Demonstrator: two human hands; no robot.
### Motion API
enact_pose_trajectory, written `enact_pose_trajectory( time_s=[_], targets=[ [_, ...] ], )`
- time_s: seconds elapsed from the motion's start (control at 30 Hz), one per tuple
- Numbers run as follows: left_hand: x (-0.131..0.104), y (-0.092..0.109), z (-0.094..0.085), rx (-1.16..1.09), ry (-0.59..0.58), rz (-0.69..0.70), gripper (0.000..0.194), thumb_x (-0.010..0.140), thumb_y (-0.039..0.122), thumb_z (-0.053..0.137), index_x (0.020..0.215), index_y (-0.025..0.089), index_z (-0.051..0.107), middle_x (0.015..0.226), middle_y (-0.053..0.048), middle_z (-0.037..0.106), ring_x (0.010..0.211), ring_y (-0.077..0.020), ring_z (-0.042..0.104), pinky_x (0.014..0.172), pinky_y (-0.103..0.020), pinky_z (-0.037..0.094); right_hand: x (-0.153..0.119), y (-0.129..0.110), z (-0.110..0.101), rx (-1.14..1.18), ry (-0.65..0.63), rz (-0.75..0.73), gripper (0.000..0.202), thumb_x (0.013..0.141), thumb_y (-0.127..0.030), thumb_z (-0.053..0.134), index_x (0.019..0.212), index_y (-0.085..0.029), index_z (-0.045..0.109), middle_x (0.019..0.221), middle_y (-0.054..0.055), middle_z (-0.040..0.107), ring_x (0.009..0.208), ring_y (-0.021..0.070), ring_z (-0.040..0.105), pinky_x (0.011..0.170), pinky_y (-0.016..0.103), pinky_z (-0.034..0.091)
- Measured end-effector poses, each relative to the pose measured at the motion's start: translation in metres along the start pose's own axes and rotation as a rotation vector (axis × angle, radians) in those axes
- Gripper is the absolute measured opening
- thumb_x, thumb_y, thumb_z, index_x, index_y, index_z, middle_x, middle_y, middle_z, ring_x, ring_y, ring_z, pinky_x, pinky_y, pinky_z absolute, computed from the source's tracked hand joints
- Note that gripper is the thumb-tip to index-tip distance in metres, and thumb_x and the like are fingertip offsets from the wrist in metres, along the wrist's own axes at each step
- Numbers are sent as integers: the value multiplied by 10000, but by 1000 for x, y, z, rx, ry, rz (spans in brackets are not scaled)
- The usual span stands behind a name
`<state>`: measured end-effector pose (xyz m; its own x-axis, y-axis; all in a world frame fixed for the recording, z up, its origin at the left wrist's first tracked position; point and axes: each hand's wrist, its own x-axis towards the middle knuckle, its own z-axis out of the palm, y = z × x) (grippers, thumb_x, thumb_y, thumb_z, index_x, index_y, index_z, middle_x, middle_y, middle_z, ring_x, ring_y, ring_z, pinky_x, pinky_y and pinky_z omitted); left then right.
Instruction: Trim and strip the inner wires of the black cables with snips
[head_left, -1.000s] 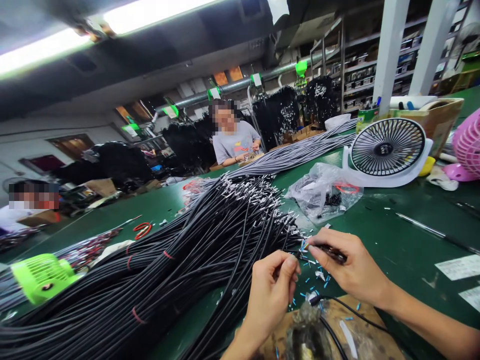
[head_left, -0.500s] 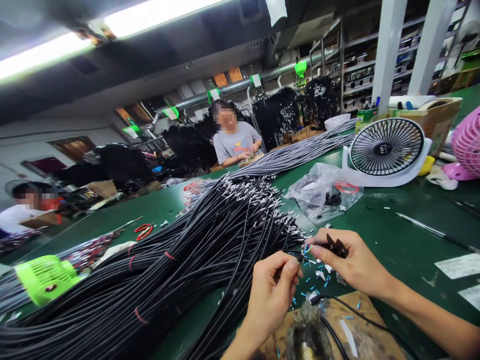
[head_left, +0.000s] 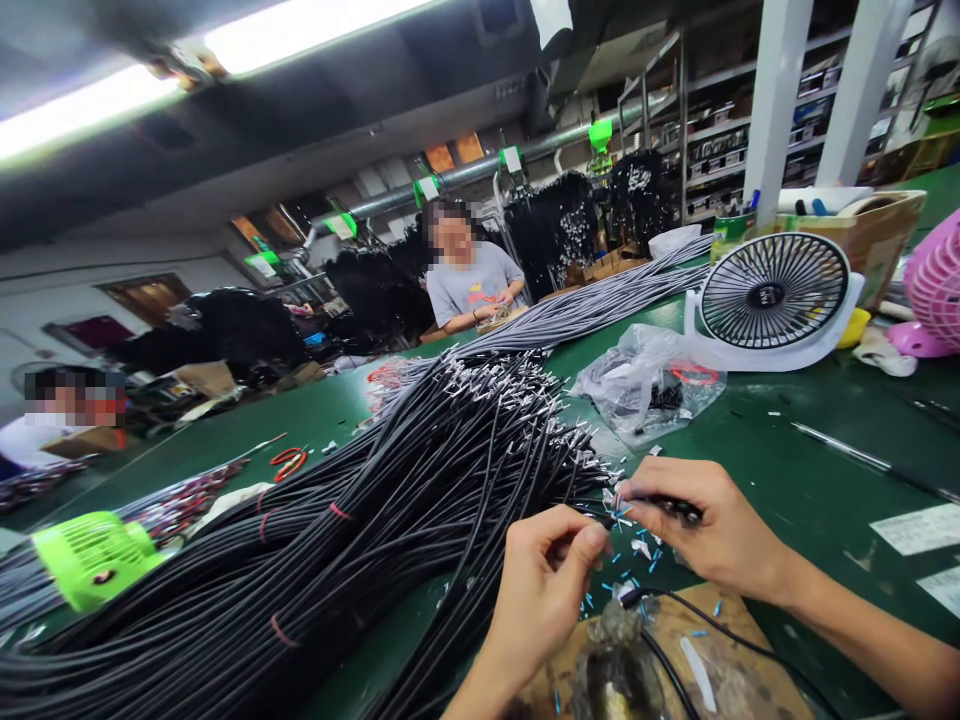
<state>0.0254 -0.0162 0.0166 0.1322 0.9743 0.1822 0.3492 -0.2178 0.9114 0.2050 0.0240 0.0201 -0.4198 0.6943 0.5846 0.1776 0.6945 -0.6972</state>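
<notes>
My left hand [head_left: 551,575] is closed in a pinch on the end of a black cable, beside a large bundle of black cables [head_left: 360,530] with stripped whitish ends. Just to its right, my right hand [head_left: 712,520] has thumb and forefinger pinched near that cable end, with a dark tool [head_left: 679,508] held in the palm. The cable tip between the fingertips is too small to make out clearly. Small blue and white scraps [head_left: 641,548] lie on the green table below the hands.
A brown board [head_left: 750,640] with a taped lump and a loose black cable lies nearest me. Beyond are a plastic bag [head_left: 637,385], a white fan [head_left: 776,295], a green fan [head_left: 94,560] and a pen [head_left: 840,447]. A person [head_left: 476,280] sits across the table.
The fingertips of my right hand have shifted slightly, and the dark tool has turned flatter in the palm. Blue and yellow wire ends seen at the fingertips before are now mostly hidden.
</notes>
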Motion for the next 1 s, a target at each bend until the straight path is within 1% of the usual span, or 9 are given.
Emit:
enact_pose_trajectory(
  time_s=[0.1, 0.2, 0.33, 0.4, 0.57, 0.73, 0.8, 0.87, 1.0],
  targets=[
    [-2, -1, 1, -1, 52, -8, 187, 821, 314, 582, 803, 137, 639, 671, -18, 585, 447, -73, 420, 402, -178, 317, -1, 0, 2, 31, 15, 63, 81, 793, -168, 576, 789, -170, 657, 655, 13, 580, 576, 130, 496, 538, 258, 380],
    [-5, -1, 2, 33, 66, 120, 265, 853, 253, 536, 1104, 194, 598, 896, -60, 625, 577, -112, 540, 496, -198, 429, -1, 0, 9, 254, 6, 292, 114, 781, -256, 595, 733, -159, 630, 567, -24, 495, 498, 100, 411, 464, 229, 325],
    [-7, 0, 5, -5, 51, 236, 271, 895, 216, 462, 1114, 237, 622, 813, -33, 581, 615, -114, 521, 530, -193, 426, -2, 0, 18, 590, -42, 516, 279, 743, -422, 634, 775, -150, 582, 490, -75, 388, 402, 58, 273, 378, 201, 214],
    [-7, 0, 6, -83, 52, 214, 254, 896, 222, 471, 1095, 239, 628, 792, -22, 555, 580, -97, 489, 500, -182, 402, -2, -1, 20, 591, -39, 495, 292, 753, -433, 631, 778, -146, 584, 523, -60, 428, 416, 57, 290, 386, 202, 220],
    [-7, -3, 7, -225, 71, 178, 177, 884, 240, 512, 1028, 248, 615, 780, -2, 537, 550, -77, 453, 474, -162, 376, -3, -5, 17, 379, -28, 359, 232, 836, -359, 559, 746, -153, 615, 633, -9, 538, 571, 107, 455, 534, 230, 372],
    [-8, -6, 7, -234, 152, 178, 180, 890, 228, 508, 1055, 268, 564, 814, 13, 531, 500, -47, 444, 470, -152, 384, -4, -3, 10, 165, 2, 298, 300, 874, -372, 521, 1118, -207, 576, 974, 55, 635, 846, 183, 573, 722, 292, 446],
    [-8, -6, 8, -217, 166, 188, 171, 894, 224, 501, 1052, 265, 551, 825, 13, 531, 480, -36, 445, 461, -150, 385, -4, -3, 9, 98, 20, 243, 307, 899, -354, 487, 1166, -218, 556, 1069, 66, 619, 977, 199, 558, 837, 326, 425],
    [-8, -6, 8, -212, 171, 194, 130, 899, 217, 493, 1014, 257, 538, 813, 20, 534, 456, -24, 440, 453, -145, 379, -4, -4, 8, 40, 18, 199, 263, 912, -317, 471, 1117, -211, 597, 1049, 65, 631, 984, 192, 563, 865, 330, 414],
    [-9, -4, 9, -222, 172, 206, 41, 904, 213, 486, 928, 237, 507, 765, 32, 537, 427, -13, 408, 428, -134, 349, -2, -8, 8, 7, -6, 155, 220, 898, -260, 496, 1031, -190, 656, 868, 39, 661, 801, 154, 599, 730, 279, 451]
  ],
)
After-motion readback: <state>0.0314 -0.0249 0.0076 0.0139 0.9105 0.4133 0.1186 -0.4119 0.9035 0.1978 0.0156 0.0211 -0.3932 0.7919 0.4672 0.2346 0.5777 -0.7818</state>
